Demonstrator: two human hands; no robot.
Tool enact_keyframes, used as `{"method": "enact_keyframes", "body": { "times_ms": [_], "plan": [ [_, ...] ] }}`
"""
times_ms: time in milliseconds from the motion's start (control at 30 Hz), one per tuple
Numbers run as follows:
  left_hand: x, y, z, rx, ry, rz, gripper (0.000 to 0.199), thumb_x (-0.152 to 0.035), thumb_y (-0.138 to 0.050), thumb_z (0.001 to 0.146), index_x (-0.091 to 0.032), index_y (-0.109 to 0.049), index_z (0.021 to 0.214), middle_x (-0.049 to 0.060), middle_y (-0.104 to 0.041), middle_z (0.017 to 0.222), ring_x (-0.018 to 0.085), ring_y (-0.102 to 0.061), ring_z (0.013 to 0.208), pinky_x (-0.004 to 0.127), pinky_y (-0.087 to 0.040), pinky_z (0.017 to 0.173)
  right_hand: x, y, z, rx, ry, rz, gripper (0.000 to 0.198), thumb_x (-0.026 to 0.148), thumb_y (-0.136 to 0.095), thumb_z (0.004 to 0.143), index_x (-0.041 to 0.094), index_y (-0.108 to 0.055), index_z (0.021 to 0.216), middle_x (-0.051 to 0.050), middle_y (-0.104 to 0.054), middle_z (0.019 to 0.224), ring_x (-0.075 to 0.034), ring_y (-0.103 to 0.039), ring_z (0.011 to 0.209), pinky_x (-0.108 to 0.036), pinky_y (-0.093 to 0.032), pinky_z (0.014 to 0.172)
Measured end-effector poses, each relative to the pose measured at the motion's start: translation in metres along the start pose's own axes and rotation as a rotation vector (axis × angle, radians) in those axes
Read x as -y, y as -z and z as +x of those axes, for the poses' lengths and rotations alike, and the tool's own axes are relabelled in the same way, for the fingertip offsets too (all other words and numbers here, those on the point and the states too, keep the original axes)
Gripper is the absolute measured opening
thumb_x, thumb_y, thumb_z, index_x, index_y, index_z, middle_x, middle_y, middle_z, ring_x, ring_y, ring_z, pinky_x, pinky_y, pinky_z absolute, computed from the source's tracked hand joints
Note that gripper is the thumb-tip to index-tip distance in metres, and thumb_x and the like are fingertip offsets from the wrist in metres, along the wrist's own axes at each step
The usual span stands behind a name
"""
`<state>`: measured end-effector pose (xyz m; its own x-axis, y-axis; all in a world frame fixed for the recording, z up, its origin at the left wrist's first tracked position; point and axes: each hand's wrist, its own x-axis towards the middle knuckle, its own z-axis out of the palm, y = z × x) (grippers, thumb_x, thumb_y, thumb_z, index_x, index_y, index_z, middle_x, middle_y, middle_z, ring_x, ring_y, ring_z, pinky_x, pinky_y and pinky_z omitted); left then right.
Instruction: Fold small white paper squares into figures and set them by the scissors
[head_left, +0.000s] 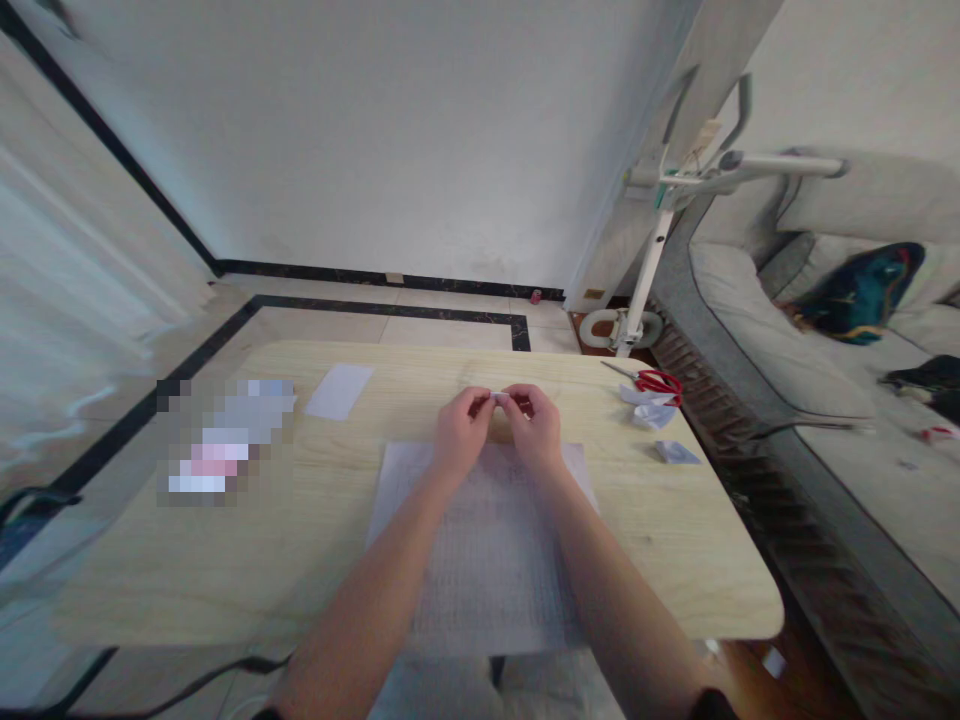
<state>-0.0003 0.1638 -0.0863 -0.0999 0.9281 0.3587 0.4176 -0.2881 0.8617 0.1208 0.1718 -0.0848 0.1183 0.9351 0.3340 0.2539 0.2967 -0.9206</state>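
Paper, one small white bit, is pinched in the fingertips of two hands. The left hand has it from the left and the right hand has it from the right, fingers and thumbs pressed in close together. (It is so little that I cannot tell its shape.) The bit is near the far middle of one pale table.

One big sheet with rows of faint marks lies under the two arms, on the near side. Far and to the left, one white paper lies flat. Farther left is one patch of blurry squares, and I cannot tell what it hides.

On the far right is one pair of red scissors. Crumpled white scraps sit just beside it, maybe two, and one bent scrap lies nearer. Past the table, on the right, are one white metal stand and one gray sofa.
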Motion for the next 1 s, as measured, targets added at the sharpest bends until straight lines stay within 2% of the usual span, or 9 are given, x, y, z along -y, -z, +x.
{"method": "enact_keyframes", "body": {
  "times_ms": [133, 367, 500, 633, 733, 1000],
  "plan": [
    [-0.0021, 0.0012, -0.0006, -0.004, -0.037, 0.028, 0.013, -0.026, -0.055, 0.086, -0.019, -0.065, 0.087, 0.003, -0.069, 0.082, 0.015, -0.062, 0.077, 0.026, -0.048, 0.074, -0.0003, -0.001, -0.0014, -0.037, 0.021, -0.019, 0.014, 0.033, -0.061, 0.079, 0.019, -0.063, 0.08, -0.004, -0.066, 0.075, -0.017, -0.06, 0.07, -0.03, -0.047, 0.066],
    [-0.0046, 0.0019, 0.0, 0.003, 0.017, -0.007, 0.013, -0.028, -0.057, 0.084, -0.019, -0.065, 0.085, 0.003, -0.069, 0.079, 0.015, -0.063, 0.074, 0.026, -0.049, 0.072, 0.0003, -0.0026, -0.0052, -0.091, 0.1, -0.073, 0.013, 0.032, -0.059, 0.08, 0.019, -0.061, 0.078, -0.004, -0.064, 0.073, -0.017, -0.058, 0.067, -0.03, -0.047, 0.065],
    [-0.0055, 0.0023, 0.0007, 0.029, 0.046, -0.1, 0.014, -0.028, -0.055, 0.084, -0.018, -0.065, 0.088, 0.004, -0.069, 0.083, 0.015, -0.063, 0.076, 0.025, -0.049, 0.072, 0.0012, -0.0011, -0.0031, -0.034, 0.033, -0.014, 0.013, 0.032, -0.06, 0.08, 0.019, -0.062, 0.079, -0.004, -0.065, 0.075, -0.017, -0.06, 0.069, -0.031, -0.048, 0.067],
    [-0.0072, 0.0034, 0.001, 0.077, 0.088, -0.193, 0.02, -0.032, -0.05, 0.087, -0.017, -0.062, 0.088, 0.003, -0.067, 0.08, 0.013, -0.062, 0.068, 0.024, -0.049, 0.066, 0.0019, 0.0001, -0.0012, 0.029, -0.031, 0.058, 0.013, 0.032, -0.06, 0.079, 0.019, -0.061, 0.079, -0.004, -0.066, 0.074, -0.017, -0.061, 0.068, -0.031, -0.048, 0.066],
    [-0.0084, 0.0043, 0.0015, 0.054, 0.09, -0.14, 0.017, -0.03, -0.051, 0.087, -0.018, -0.062, 0.084, 0.002, -0.065, 0.074, 0.013, -0.061, 0.066, 0.023, -0.048, 0.063, 0.0018, -0.0003, -0.0018, 0.052, -0.042, 0.064, 0.012, 0.031, -0.06, 0.079, 0.019, -0.062, 0.08, -0.004, -0.066, 0.074, -0.017, -0.061, 0.069, -0.031, -0.048, 0.066],
    [-0.0028, 0.0051, 0.0002, 0.007, 0.005, 0.028, 0.021, -0.032, -0.048, 0.089, -0.019, -0.063, 0.085, 0.002, -0.066, 0.078, 0.012, -0.06, 0.066, 0.024, -0.046, 0.066, 0.0008, -0.0026, -0.0022, 0.077, -0.076, 0.09, 0.012, 0.031, -0.06, 0.078, 0.02, -0.06, 0.079, -0.002, -0.064, 0.073, -0.016, -0.058, 0.066, -0.029, -0.046, 0.064]
  ]
}}
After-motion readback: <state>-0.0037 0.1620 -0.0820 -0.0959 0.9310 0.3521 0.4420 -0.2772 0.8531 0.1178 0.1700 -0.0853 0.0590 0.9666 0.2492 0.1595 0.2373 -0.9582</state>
